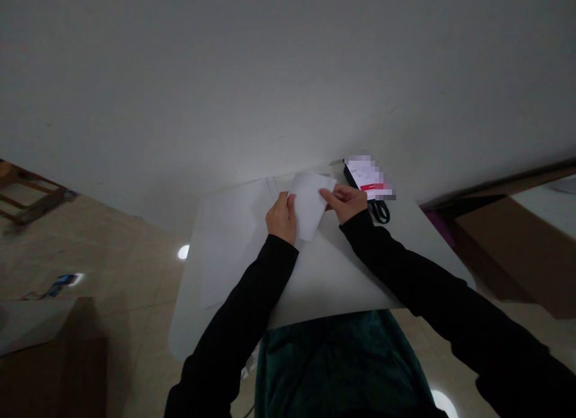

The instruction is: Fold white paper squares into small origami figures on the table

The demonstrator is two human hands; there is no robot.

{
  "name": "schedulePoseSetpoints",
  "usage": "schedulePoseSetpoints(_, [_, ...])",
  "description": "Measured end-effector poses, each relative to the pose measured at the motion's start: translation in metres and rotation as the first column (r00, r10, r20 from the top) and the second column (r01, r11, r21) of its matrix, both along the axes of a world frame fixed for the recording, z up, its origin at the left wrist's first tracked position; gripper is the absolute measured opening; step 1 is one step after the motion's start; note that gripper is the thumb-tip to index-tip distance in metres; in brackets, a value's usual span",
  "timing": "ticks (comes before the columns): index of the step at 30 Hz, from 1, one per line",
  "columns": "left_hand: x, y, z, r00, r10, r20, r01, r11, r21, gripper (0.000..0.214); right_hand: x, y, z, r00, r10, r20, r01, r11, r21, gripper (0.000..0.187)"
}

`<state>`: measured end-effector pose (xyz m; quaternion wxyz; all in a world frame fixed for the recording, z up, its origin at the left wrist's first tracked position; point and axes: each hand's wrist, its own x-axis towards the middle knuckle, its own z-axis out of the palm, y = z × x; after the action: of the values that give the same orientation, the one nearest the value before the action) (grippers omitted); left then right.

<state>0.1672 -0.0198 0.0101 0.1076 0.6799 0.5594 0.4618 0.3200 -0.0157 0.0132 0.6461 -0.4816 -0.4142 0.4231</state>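
Two grips, left hand (281,219) and right hand (344,203), pinch one folded white paper sheet (308,205)

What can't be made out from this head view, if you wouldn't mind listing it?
In the head view:
The print on the card: pixelated.
The middle of the scissors: hidden by the card and the right hand.
The held edges of the white paper: covered by the right hand and the left hand.
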Motion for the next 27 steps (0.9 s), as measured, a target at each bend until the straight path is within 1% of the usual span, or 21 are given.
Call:
schedulePoseSetpoints(3, [-0.002, 0.0, 0.0, 0.999, 0.011, -0.03, -0.011, 1.0, -0.002, 0.027, 0.01, 0.007, 0.001, 0.998, -0.058, -0.032, 0.059, 0.998, 0.023, 0.032])
schedulePoseSetpoints(8, [-0.002, 0.001, -0.002, 0.995, 0.026, -0.096, -0.026, 1.0, 0.0, 0.028, 0.019, 0.007, 0.005, 0.999, -0.04, 0.012, 0.039, 0.998, 0.055, 0.03])
schedulePoseSetpoints(12, [-0.001, 0.001, -0.001, 0.997, 0.032, -0.069, -0.03, 0.999, 0.034, 0.029, 0.017, 0.003, 0.006, 0.995, -0.095, 0.026, 0.092, 0.991, 0.099, 0.026])
schedulePoseSetpoints(15, [-0.001, -0.002, -0.001, 0.987, 0.049, -0.156, -0.042, 0.998, 0.052, 0.033, 0.009, 0.002, 0.0, 0.988, -0.143, -0.058, 0.147, 0.986, 0.075, 0.035])
schedulePoseSetpoints(16, [-0.001, -0.002, -0.001, 0.979, 0.057, -0.196, -0.047, 0.998, 0.053, 0.034, 0.006, 0.002, -0.003, 0.985, -0.14, -0.101, 0.145, 0.989, 0.04, 0.041])
schedulePoseSetpoints(18, [-0.002, -0.004, -0.002, 0.962, 0.075, -0.264, -0.062, 0.997, 0.055, 0.036, -0.001, 0.002, -0.009, 0.981, -0.082, -0.177, 0.074, 0.996, -0.051, 0.049])
schedulePoseSetpoints(20, [-0.004, -0.004, -0.003, 0.948, 0.101, -0.303, -0.084, 0.994, 0.066, 0.037, -0.006, 0.002, -0.012, 0.976, 0.006, -0.218, -0.032, 0.993, -0.117, 0.048])
schedulePoseSetpoints(22, [-0.006, -0.003, -0.002, 0.937, 0.121, -0.327, -0.101, 0.992, 0.078, 0.038, -0.008, 0.002, -0.013, 0.973, 0.053, -0.226, -0.086, 0.987, -0.139, 0.044])
schedulePoseSetpoints(24, [-0.007, -0.001, -0.001, 0.933, 0.133, -0.334, -0.112, 0.99, 0.083, 0.039, -0.008, 0.001, -0.012, 0.976, 0.031, -0.215, -0.057, 0.992, -0.116, 0.04])
schedulePoseSetpoints(27, [-0.007, 0.001, 0.0, 0.937, 0.141, -0.32, -0.121, 0.989, 0.08, 0.039, -0.008, -0.001, -0.009, 0.982, -0.043, -0.183, 0.038, 0.999, -0.033, 0.039])
